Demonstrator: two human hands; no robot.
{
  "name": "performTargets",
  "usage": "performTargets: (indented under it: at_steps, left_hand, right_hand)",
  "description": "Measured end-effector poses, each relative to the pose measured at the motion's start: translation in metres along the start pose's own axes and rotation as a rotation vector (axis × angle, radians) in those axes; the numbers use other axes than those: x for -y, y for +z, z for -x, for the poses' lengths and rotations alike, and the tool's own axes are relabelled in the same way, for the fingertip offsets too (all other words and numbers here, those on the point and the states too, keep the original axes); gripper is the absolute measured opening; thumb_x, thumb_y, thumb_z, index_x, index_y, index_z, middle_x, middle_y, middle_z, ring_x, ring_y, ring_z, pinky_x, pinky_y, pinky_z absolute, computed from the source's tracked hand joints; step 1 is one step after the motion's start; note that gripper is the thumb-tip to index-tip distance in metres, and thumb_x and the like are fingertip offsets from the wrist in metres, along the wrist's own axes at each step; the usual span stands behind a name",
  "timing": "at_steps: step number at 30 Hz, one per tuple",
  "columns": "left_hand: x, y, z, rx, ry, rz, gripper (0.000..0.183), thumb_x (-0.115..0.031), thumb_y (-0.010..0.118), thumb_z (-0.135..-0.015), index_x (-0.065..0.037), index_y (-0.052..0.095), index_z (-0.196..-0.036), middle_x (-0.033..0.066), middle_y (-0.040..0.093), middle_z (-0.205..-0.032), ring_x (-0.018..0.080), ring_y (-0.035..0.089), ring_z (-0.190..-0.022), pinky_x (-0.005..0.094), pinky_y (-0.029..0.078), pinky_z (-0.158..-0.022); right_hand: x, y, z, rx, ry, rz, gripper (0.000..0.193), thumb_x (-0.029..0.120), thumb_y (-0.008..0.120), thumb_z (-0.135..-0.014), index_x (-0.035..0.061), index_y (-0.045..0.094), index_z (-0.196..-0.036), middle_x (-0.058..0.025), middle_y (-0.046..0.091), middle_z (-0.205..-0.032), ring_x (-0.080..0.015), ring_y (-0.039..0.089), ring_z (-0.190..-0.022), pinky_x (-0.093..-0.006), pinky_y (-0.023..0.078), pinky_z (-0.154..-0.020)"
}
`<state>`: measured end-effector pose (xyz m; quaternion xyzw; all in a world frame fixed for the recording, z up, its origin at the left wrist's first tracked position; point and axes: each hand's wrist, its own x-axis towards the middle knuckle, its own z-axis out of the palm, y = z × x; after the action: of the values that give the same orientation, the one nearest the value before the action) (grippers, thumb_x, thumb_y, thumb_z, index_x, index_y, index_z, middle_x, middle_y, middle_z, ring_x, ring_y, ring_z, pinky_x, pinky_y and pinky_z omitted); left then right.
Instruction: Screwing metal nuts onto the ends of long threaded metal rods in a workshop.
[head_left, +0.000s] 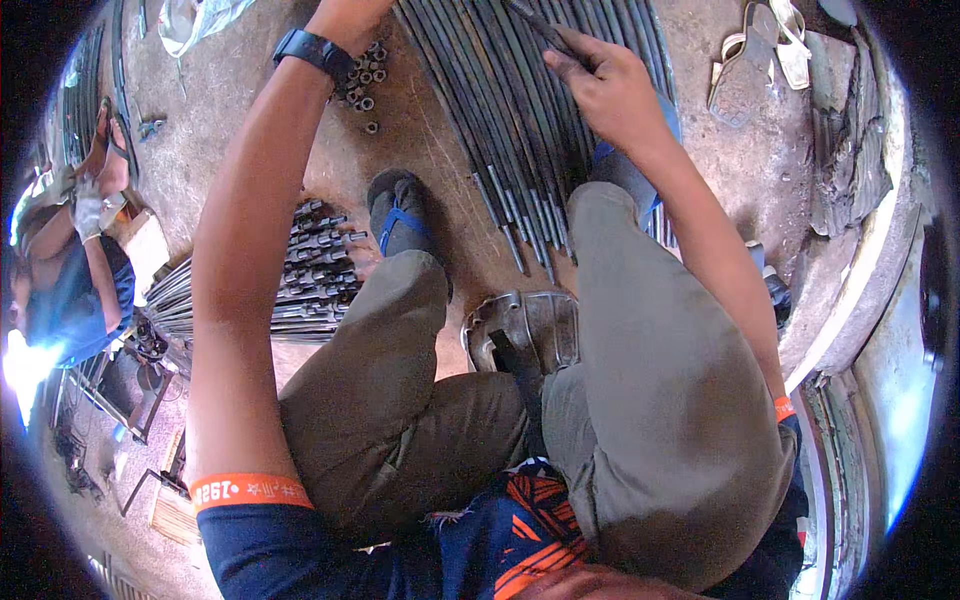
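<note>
Before me on the floor lies a wide bundle of long dark metal rods (490,110), side by side, with bare ends toward me. My right hand (615,95) is over this bundle, closed on a dark metal rod (537,24) that slants off the top edge. My left hand (350,18) is at the top edge, a dark watch (312,50) on its wrist; its fingers are out of frame. Just beside that wrist, a pile of small metal nuts (366,78) rests on the floor.
A second stack of rods with thick fittings (318,262) lies left of my sandalled foot (403,218). A metal casting (520,325) sits between my legs. Another person (75,260) works at far left. Loose sandals (755,60) and dark slabs (845,130) are at upper right.
</note>
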<state>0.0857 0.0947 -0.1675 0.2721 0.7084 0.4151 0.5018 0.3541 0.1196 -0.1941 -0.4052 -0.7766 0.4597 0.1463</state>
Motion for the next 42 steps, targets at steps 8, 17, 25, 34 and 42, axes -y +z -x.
performTargets:
  at_steps: [8,17,25,34,42]
  left_hand:
    - [0.006,-0.014,-0.03,0.034,0.414,-1.227,0.039,-0.031,0.052,-0.096,0.003,0.064,-0.08,0.0104,0.044,-0.055,0.0184,0.048,-0.05,0.0384,0.037,-0.05]
    - [0.022,0.023,-0.031,-0.168,0.336,-0.787,0.048,-0.032,0.047,-0.095,0.01,0.052,-0.071,0.0191,0.039,-0.048,0.0263,0.042,-0.043,0.043,0.034,-0.047]
    - [0.028,0.032,-0.019,-0.139,0.507,-0.301,0.053,-0.039,0.044,-0.097,0.001,0.042,-0.063,0.0072,0.032,-0.053,0.0138,0.035,-0.048,0.0361,0.028,-0.046]
    - [0.023,0.016,-0.001,0.045,0.389,-0.15,0.048,-0.045,0.042,-0.099,-0.008,0.037,-0.069,-0.0015,0.028,-0.062,0.0087,0.027,-0.056,0.0305,0.025,-0.05]
    - [0.012,0.027,0.001,0.081,0.436,-0.011,0.046,-0.046,0.044,-0.099,-0.006,0.047,-0.077,-0.0015,0.039,-0.069,0.009,0.036,-0.063,0.0282,0.034,-0.06]
  right_hand:
    - [0.016,0.005,0.003,-0.043,0.04,0.071,0.032,0.022,0.062,-0.086,0.0075,0.064,-0.114,-0.0243,0.064,-0.088,-0.0416,0.062,-0.084,-0.0421,0.051,-0.076]
    - [0.003,0.003,0.003,-0.099,-0.006,0.059,0.032,0.022,0.06,-0.087,0.0079,0.064,-0.115,-0.0258,0.063,-0.093,-0.0414,0.062,-0.088,-0.0427,0.05,-0.079]
    - [0.0,-0.021,-0.007,0.173,0.122,-0.189,0.047,0.035,0.066,-0.086,-0.0021,0.063,-0.114,-0.0108,0.063,-0.071,-0.0207,0.059,-0.063,-0.0315,0.048,-0.06]
    - [0.002,-0.032,-0.007,0.494,0.423,-0.561,0.051,0.037,0.072,-0.082,0.0062,0.059,-0.12,0.0008,0.047,-0.058,-0.0105,0.042,-0.047,-0.0269,0.033,-0.043]
    - [0.008,-0.026,-0.006,0.063,0.117,-0.22,0.032,0.025,0.071,-0.083,0.0007,0.058,-0.1,-0.0109,0.065,-0.074,-0.0238,0.061,-0.061,-0.0359,0.048,-0.059]
